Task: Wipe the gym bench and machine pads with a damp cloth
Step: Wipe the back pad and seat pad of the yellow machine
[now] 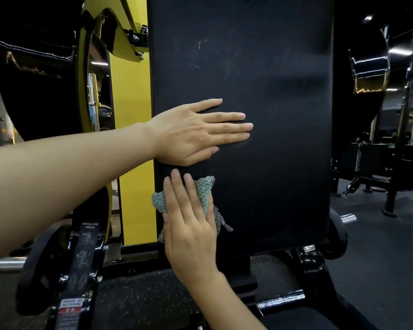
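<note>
A tall black back pad (272,115) of a shoulder press machine stands upright in front of me and fills the middle of the view. My left hand (196,132) lies flat on the pad near its left edge, fingers straight and pointing right, holding nothing. Just below it, my right hand (191,225) presses a teal and grey woven cloth (204,190) against the lower left part of the pad. The cloth sticks out above and to the right of my fingers. A few faint pale marks show high on the pad.
The machine's black frame (81,258) with a shoulder press label runs down at the lower left, next to a yellow panel (134,139). A black seat edge (296,317) is at the bottom. Other black machines and a weight stack (372,158) stand at the right on dark floor.
</note>
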Tool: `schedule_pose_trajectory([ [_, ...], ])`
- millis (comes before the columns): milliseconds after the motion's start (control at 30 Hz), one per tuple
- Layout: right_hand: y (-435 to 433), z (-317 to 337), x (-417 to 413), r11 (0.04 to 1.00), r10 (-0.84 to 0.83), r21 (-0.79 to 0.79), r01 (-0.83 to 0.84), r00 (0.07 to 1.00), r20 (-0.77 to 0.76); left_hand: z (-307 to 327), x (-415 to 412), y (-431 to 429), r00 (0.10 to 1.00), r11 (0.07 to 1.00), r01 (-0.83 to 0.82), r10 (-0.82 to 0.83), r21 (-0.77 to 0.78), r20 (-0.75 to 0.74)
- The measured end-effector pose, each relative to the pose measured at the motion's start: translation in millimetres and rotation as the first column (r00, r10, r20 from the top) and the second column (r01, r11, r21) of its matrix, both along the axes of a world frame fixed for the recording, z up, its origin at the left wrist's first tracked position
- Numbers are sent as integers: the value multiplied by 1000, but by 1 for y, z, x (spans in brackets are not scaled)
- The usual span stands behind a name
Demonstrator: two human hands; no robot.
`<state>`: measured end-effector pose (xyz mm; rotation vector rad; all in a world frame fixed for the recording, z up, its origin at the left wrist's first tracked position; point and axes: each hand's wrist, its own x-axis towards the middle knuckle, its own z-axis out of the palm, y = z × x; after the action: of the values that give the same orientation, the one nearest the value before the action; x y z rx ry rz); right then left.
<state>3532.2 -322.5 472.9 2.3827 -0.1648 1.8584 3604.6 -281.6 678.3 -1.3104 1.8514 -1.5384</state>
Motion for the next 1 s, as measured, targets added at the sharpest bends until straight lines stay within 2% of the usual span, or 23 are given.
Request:
schedule_pose_trajectory([
  [100,-23,2,-12,998,6,-63,-9,998,-60,-2,-1,1,1000,1000,-4,4,-13,-2],
  [233,-58,8,-30,1000,-14,23,14,1000,14,-3,0,1,1000,1000,-8,8,-19,-3],
  [367,-81,7,-41,983,-41,181,18,991,124,-4,0,1,1000,1000,1,-1,-24,-11],
  [467,-62,8,-29,944,-85,329,9,973,215,-3,0,0,1000,1000,3,-3,-20,-12],
  [533,-40,8,-18,927,-86,375,-8,969,232,-2,0,-1,1000,1000,6,-6,-22,-10],
  [667,2,0,1,969,25,239,-60,989,147,-4,1,-1,1000,1000,10,-10,-29,-4],
  [767,20,-4,9,997,-1,78,-3,999,47,-3,0,0,1000,1000,-1,1,-24,-6],
  [900,0,-7,-2,989,-23,-148,13,998,-67,-4,-2,1,1000,1000,-3,2,-29,-17],
  [1000,-34,-13,-22,983,-12,-185,-8,994,-105,-7,-3,2,1000,999,-9,8,-50,-16],
])
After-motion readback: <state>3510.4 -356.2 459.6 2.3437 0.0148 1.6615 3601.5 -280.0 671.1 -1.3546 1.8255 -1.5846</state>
